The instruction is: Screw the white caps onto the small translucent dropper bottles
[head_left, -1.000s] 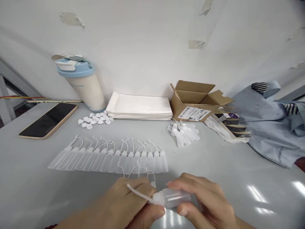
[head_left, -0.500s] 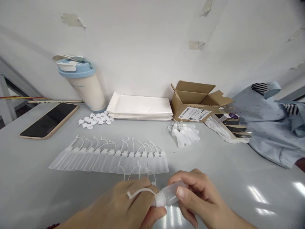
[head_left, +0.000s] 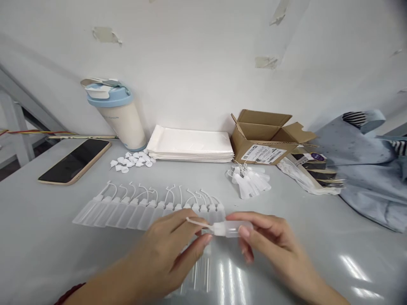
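My right hand [head_left: 270,241] is closed on the body of a small translucent squeeze bottle [head_left: 235,228], its fingertips and thumb on the lower end. The bottle lies sideways with its white collar pointing left, and a thin cap strap curves out over my left hand [head_left: 178,241]. My left thumb and index finger close around the nozzle tip, which they partly hide. Behind my hands, similar squeeze bottles [head_left: 127,212] lie in a long row, straps pointing away from me. Below my left hand, several more lie partly covered.
Small white caps [head_left: 133,160] are heaped near a tumbler [head_left: 122,123]. A phone [head_left: 76,163] lies left. White envelopes [head_left: 190,144] are stacked by the wall beside an open cardboard box [head_left: 263,140]. More bottles [head_left: 251,180] lie in front of it. Packaged items [head_left: 314,173] and blue cloth [head_left: 375,169] are right.
Both hands have moved up and away from me with the bottle. My left fingers have shifted from the collar to the nozzle tip, exposing the collar and more bottles underneath.
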`<state>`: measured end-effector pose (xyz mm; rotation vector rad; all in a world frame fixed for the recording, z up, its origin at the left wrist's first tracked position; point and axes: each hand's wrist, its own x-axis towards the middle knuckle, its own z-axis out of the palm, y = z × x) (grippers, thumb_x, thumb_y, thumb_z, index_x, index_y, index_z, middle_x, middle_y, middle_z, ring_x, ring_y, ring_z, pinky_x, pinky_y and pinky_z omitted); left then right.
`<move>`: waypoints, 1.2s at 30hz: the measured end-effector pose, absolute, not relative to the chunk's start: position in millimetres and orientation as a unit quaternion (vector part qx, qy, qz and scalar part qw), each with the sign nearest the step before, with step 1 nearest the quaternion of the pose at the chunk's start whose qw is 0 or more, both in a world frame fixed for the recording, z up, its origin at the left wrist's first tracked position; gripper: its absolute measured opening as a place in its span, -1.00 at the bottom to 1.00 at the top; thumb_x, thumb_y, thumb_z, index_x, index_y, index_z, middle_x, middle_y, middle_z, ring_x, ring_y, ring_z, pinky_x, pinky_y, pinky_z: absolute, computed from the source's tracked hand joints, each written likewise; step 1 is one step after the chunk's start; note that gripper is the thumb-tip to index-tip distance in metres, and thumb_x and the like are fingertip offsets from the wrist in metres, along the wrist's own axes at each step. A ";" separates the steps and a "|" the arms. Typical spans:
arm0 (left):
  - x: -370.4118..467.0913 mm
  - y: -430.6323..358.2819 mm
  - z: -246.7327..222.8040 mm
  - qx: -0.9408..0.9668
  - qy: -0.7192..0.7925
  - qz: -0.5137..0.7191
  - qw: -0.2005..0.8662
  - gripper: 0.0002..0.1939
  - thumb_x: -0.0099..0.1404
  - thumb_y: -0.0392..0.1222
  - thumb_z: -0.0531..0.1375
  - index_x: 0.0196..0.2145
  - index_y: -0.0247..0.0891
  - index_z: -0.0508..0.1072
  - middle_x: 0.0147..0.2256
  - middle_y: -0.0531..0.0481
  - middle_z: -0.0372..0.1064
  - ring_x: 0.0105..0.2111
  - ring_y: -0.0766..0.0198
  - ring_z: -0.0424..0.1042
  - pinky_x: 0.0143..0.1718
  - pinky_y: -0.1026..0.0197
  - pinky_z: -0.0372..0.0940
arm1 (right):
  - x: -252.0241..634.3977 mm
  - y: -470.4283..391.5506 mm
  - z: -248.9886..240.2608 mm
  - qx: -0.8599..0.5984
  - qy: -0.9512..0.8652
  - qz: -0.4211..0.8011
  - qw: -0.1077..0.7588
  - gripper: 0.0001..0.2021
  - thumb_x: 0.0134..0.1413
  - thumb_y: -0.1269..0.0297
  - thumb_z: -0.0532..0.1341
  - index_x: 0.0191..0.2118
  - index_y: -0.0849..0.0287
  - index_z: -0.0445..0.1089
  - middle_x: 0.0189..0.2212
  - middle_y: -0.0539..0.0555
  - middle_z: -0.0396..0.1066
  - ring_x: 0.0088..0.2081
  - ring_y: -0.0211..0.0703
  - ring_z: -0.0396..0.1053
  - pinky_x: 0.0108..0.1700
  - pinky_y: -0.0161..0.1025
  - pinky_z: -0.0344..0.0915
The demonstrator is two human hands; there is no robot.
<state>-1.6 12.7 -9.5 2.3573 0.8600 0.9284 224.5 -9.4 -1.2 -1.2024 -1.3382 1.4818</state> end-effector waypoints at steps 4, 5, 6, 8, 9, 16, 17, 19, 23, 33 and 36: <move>-8.9 27.0 -6.9 0.844 0.400 0.323 0.149 -0.85 0.41 -0.30 0.03 -0.18 -0.18 0.38 -0.32 0.06 0.43 -0.36 0.34 0.43 -0.31 0.33 0.35 | 238.8 -3.7 -4.1 -0.509 -0.583 0.415 0.477 -0.75 0.26 0.23 0.18 0.02 -0.10 0.47 -0.49 -0.05 0.46 -0.47 -0.28 0.39 -0.39 -0.33 0.35; -14.4 33.9 -7.3 0.843 0.427 0.306 0.111 -0.83 0.42 -0.26 0.01 -0.18 -0.17 0.39 -0.32 0.06 0.44 -0.36 0.33 0.44 -0.30 0.32 0.36 | 241.7 -1.6 -4.6 -0.518 -0.607 0.359 0.484 -0.72 0.27 0.27 0.16 0.05 -0.11 0.44 -0.48 -0.05 0.46 -0.42 -0.26 0.42 -0.36 -0.31 0.36; -21.6 42.1 -8.6 0.845 0.458 0.271 0.056 -0.80 0.43 -0.20 -0.02 -0.19 -0.16 0.40 -0.33 0.06 0.45 -0.38 0.32 0.44 -0.32 0.31 0.38 | 243.9 0.7 -4.7 -0.525 -0.631 0.299 0.486 -0.69 0.27 0.31 0.16 0.08 -0.10 0.41 -0.47 -0.05 0.45 -0.40 -0.24 0.43 -0.33 -0.29 0.37; -40.3 61.5 -12.8 0.826 0.500 0.261 0.004 -0.73 0.43 -0.17 -0.07 -0.20 -0.23 0.41 -0.27 -0.06 0.46 -0.29 0.18 0.46 -0.24 0.17 0.39 | 246.0 4.8 -4.0 -0.540 -0.672 0.170 0.477 -0.63 0.23 0.37 0.18 0.12 -0.05 0.38 -0.47 -0.05 0.44 -0.42 -0.24 0.42 -0.31 -0.27 0.37; -50.9 71.5 -15.0 0.817 0.517 0.256 -0.020 -0.69 0.42 -0.17 -0.09 -0.19 -0.28 0.41 -0.25 -0.15 0.46 -0.22 0.08 0.44 -0.16 0.05 0.37 | 246.2 6.5 -3.4 -0.544 -0.687 0.107 0.470 -0.62 0.20 0.40 0.20 0.12 -0.02 0.38 -0.46 -0.05 0.44 -0.46 -0.25 0.39 -0.31 -0.26 0.37; -102.5 109.6 -14.8 0.799 0.583 0.131 -0.065 -0.68 0.39 -0.28 -0.09 -0.11 -0.43 0.41 -0.06 -0.31 0.38 -0.01 -0.08 0.33 0.05 -0.11 0.24 | 254.3 21.2 -10.4 -0.573 -0.701 -0.098 0.413 -0.74 0.20 0.39 0.23 0.00 0.12 0.45 -0.48 -0.01 0.45 -0.59 -0.28 0.27 -0.48 -0.31 0.31; -104.3 110.4 -14.1 0.806 0.578 0.113 -0.061 -0.67 0.40 -0.30 -0.10 -0.09 -0.44 0.40 -0.02 -0.31 0.36 0.02 -0.06 0.32 0.08 -0.06 0.22 | 257.5 24.6 -13.2 -0.581 -0.696 -0.108 0.409 -0.76 0.21 0.35 0.22 -0.01 0.14 0.46 -0.53 -0.02 0.42 -0.61 -0.28 0.25 -0.50 -0.31 0.29; -105.5 111.2 -14.4 0.815 0.570 0.085 -0.054 -0.64 0.40 -0.35 -0.13 -0.07 -0.46 0.40 0.02 -0.30 0.34 0.04 -0.01 0.31 0.10 0.01 0.22 | 264.1 31.4 -18.1 -0.596 -0.688 -0.122 0.395 -0.77 0.23 0.27 0.20 -0.05 0.16 0.49 -0.56 -0.03 0.42 -0.63 -0.29 0.24 -0.50 -0.31 0.28; -104.9 113.0 -18.2 0.819 0.568 0.056 -0.050 -0.62 0.38 -0.39 -0.14 -0.06 -0.42 0.42 -0.05 -0.23 0.40 -0.01 0.02 0.34 0.05 0.03 0.24 | 272.5 39.6 -22.8 -0.625 -0.680 -0.121 0.363 -0.68 0.25 0.13 0.15 -0.10 0.23 0.52 -0.59 -0.01 0.43 -0.66 -0.29 0.22 -0.52 -0.31 0.24; -101.2 112.9 -17.1 0.821 0.569 0.040 -0.026 -0.68 0.40 -0.26 -0.07 -0.15 -0.34 0.47 -0.21 -0.16 0.48 -0.12 0.01 0.38 -0.05 0.04 0.26 | 272.1 41.0 -23.1 -0.647 -0.673 -0.121 0.337 -0.66 0.24 0.09 0.12 -0.17 0.24 0.52 -0.42 0.10 0.52 -0.65 -0.29 0.25 -0.54 -0.30 0.26; -97.9 108.7 -14.7 0.822 0.567 0.044 -0.017 -0.64 0.41 -0.26 -0.11 -0.08 -0.32 0.45 -0.19 -0.16 0.48 -0.10 0.01 0.37 -0.05 0.04 0.27 | 264.7 34.6 -16.7 -0.633 -0.678 -0.111 0.356 -0.75 0.22 0.16 0.15 -0.19 0.20 0.48 -0.27 0.15 0.51 -0.58 -0.28 0.29 -0.55 -0.31 0.25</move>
